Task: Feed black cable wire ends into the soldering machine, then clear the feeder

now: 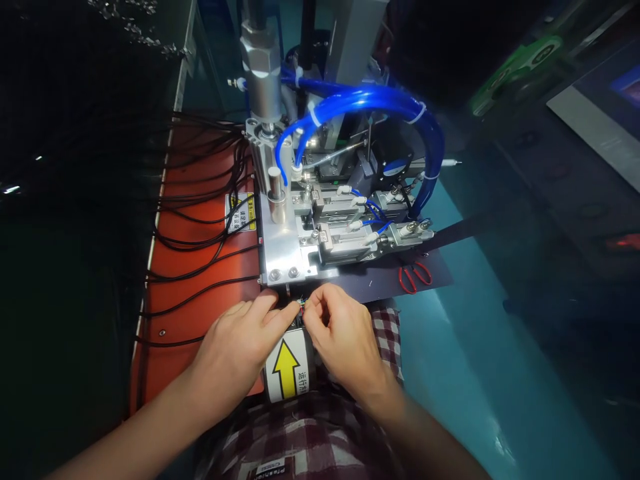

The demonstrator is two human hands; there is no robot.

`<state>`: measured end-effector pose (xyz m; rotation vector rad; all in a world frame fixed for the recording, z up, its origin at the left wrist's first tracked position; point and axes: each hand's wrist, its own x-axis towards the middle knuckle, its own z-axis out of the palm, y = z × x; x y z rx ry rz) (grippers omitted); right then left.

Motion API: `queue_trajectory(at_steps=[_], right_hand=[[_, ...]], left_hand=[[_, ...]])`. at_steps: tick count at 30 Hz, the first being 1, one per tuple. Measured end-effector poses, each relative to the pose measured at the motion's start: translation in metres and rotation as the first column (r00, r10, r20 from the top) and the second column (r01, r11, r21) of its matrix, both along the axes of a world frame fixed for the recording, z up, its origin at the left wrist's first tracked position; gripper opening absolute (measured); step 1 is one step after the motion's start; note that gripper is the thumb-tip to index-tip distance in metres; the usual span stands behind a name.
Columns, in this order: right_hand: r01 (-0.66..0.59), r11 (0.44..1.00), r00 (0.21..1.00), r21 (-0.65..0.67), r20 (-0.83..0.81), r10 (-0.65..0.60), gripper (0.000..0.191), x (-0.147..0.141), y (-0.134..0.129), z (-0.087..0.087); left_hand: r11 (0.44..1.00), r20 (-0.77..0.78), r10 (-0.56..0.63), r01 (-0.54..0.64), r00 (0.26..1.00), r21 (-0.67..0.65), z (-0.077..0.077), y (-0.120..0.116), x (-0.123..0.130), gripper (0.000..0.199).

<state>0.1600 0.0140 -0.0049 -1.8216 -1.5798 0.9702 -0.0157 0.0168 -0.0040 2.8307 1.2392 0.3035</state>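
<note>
Beside the near edge of a large metal machine [283, 250], two bare hands meet. The right hand [350, 340] pinches, fingertips together, on a tiny wired part [301, 307] just before the machine. The left hand [240, 337] touches it, its grip unclear. It's in hand, not set down; how finished, I can't tell.

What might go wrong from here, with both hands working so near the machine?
The tiny part between the left hand and right hand could slip from the fingertips. If the machine moved, fingers close to its metal plate might be pinched. The black cables might snag the left forearm.
</note>
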Motion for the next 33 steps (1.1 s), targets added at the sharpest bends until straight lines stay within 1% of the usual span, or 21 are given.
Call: queue_trajectory(at_steps=[1,2,4,5,6,7,9,16,20,24,27,30,33], right_hand=[[-0.009,0.999,0.996,-0.054,-0.089,0.004,0.013,0.001,0.000,-0.002],[-0.031,0.991,0.976,-0.129,-0.216,0.003,0.012,0.003,0.001,-0.004],[-0.096,0.962,0.886,-0.254,-0.463,-0.034,0.011,0.007,0.004,-0.010],[-0.115,0.953,0.839,-0.281,-0.541,-0.059,0.011,0.009,0.005,-0.013],[-0.114,0.951,0.808,-0.288,-0.583,-0.080,0.012,0.010,0.005,-0.016],[-0.101,0.954,0.796,-0.284,-0.599,-0.094,0.013,0.011,0.006,-0.017],[-0.080,0.960,0.796,-0.269,-0.597,-0.101,0.013,0.011,0.006,-0.019],[-0.067,0.972,0.826,-0.226,-0.559,-0.073,0.014,0.008,0.006,-0.018],[-0.044,0.985,0.859,-0.164,-0.510,-0.047,0.009,0.006,0.005,-0.020],[-0.021,0.993,0.873,-0.119,-0.486,-0.040,0.009,0.006,0.004,-0.021],[0.011,0.988,0.843,-0.156,-0.531,-0.093,0.008,0.003,0.004,-0.022],[0.043,0.969,0.778,-0.241,-0.601,-0.184,0.007,0.001,0.005,-0.024],[0.035,0.949,0.748,-0.314,-0.621,-0.233,0.008,-0.001,0.004,-0.023]], left_hand=[[1.000,-0.002,0.000,0.000,1.000,0.001,0.000,0.000,0.000,0.040],[1.000,-0.002,-0.002,0.002,1.000,-0.002,-0.001,0.000,-0.001,0.041],[1.000,0.011,-0.005,0.005,1.000,-0.017,-0.002,0.000,-0.001,0.040],[1.000,0.023,-0.007,0.008,1.000,-0.027,-0.003,0.000,-0.002,0.040],[0.999,0.035,-0.011,0.013,0.999,-0.037,-0.003,0.000,-0.002,0.040],[0.999,0.047,-0.014,0.016,0.999,-0.047,-0.004,0.000,-0.003,0.041],[0.998,0.071,-0.018,0.022,0.997,-0.057,-0.004,0.000,-0.004,0.042],[0.997,0.087,-0.015,0.022,0.996,-0.077,-0.004,0.002,-0.003,0.042],[0.999,0.092,-0.018,0.023,0.996,-0.045,-0.004,0.001,-0.003,0.039],[0.998,0.086,-0.013,0.017,0.996,-0.055,-0.004,0.000,-0.003,0.039],[0.997,0.084,-0.011,0.017,0.996,-0.072,-0.003,0.000,-0.003,0.040],[0.997,0.094,-0.008,0.015,0.996,-0.082,-0.004,0.000,-0.002,0.040],[0.996,0.099,-0.003,0.011,0.995,-0.088,-0.004,0.001,-0.001,0.040]])
